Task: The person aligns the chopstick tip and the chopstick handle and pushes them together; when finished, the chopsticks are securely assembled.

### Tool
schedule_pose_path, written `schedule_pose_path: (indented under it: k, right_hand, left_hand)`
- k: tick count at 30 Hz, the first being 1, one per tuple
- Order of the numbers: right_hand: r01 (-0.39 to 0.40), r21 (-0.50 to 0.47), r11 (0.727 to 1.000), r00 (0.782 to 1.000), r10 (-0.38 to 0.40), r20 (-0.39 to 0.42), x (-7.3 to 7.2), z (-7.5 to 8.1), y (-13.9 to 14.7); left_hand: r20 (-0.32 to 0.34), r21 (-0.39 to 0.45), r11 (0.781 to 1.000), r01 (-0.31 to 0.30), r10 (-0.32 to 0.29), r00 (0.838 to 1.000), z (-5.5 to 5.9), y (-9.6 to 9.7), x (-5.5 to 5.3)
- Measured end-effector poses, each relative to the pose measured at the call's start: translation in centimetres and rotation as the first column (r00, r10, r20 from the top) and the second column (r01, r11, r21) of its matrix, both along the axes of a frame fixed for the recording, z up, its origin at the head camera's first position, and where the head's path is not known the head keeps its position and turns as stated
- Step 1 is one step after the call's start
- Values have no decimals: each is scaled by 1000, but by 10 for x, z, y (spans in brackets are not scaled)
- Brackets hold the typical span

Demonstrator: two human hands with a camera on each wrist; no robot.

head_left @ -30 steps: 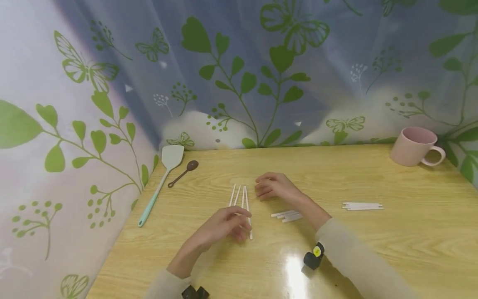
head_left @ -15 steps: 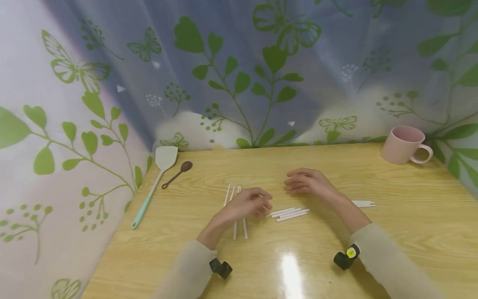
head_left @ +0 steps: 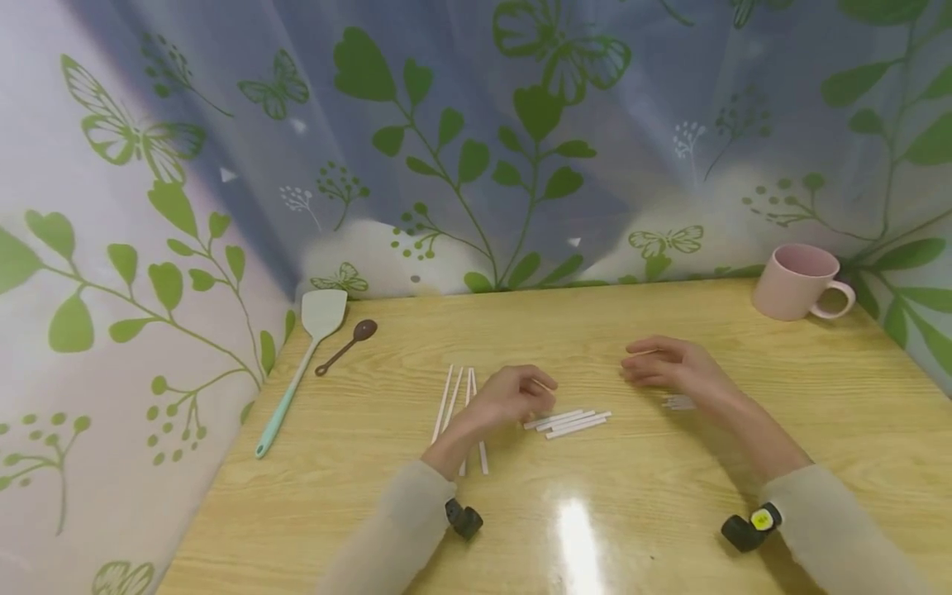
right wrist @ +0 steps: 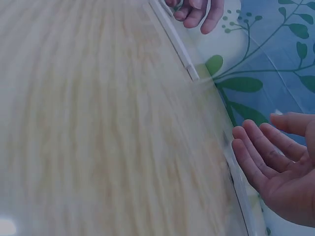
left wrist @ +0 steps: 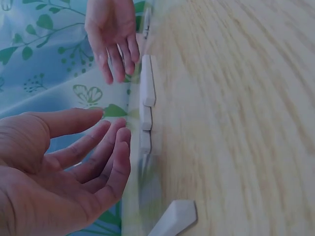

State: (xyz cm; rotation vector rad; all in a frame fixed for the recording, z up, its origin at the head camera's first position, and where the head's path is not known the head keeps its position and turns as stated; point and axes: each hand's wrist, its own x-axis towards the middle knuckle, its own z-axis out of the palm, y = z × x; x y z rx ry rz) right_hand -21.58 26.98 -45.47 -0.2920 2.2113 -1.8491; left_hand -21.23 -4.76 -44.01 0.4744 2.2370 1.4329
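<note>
Several slim white sticks lie in three groups on a wooden table. My left hand hovers between the left group, which its forearm partly covers, and the middle bundle. Its fingers are loosely bent, with nothing held, as the left wrist view shows of the same hand. Farther right, my right hand is raised above the right bundle, mostly hidden under that hand and forearm. In the right wrist view the right hand's fingers are relaxed and hold nothing.
A white spatula with a mint handle and a small brown spoon lie at the left. A pink mug stands at the back right. Behind the table hangs a leaf-and-butterfly patterned curtain.
Both hands have moved right: the left from over the left sticks towards the middle bundle, the right from beside the left sticks to above the right bundle. The view has shifted slightly.
</note>
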Motion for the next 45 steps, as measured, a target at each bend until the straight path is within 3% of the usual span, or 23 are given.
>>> schedule_pose_path:
  k: [4, 8, 17, 23, 31, 37, 45]
  right_hand:
    - [8, 65, 998, 997, -3, -79, 9, -1, 15]
    - [26, 130, 991, 994, -13, -106, 15, -3, 30]
    - [73, 299, 951, 979, -11, -204, 28, -1, 55]
    - [113, 388, 915, 980, -39, -194, 35, 0, 65]
    - [61, 474, 878, 986, 22, -168, 39, 1, 65]
    - [67, 487, 871, 985, 20, -171, 40, -3, 64]
    - [74, 489, 869, 985, 14, -173, 39, -5, 63]
  left_hand:
    - [-30, -34, 999, 0, -1, 1000, -5, 6, -3]
    - [-55, -70, 997, 33, -37, 998, -8, 13, -4]
    - [-81, -138, 989, 60, -71, 994, -8, 25, -4]
    - [-113, -170, 984, 58, -78, 990, -10, 28, -5]
    - [-150, -224, 974, 34, -69, 986, -11, 39, -2]
    - [-161, -236, 971, 39, -79, 984, -9, 41, 2]
    - [-156, -283, 955, 88, -136, 978, -8, 44, 7]
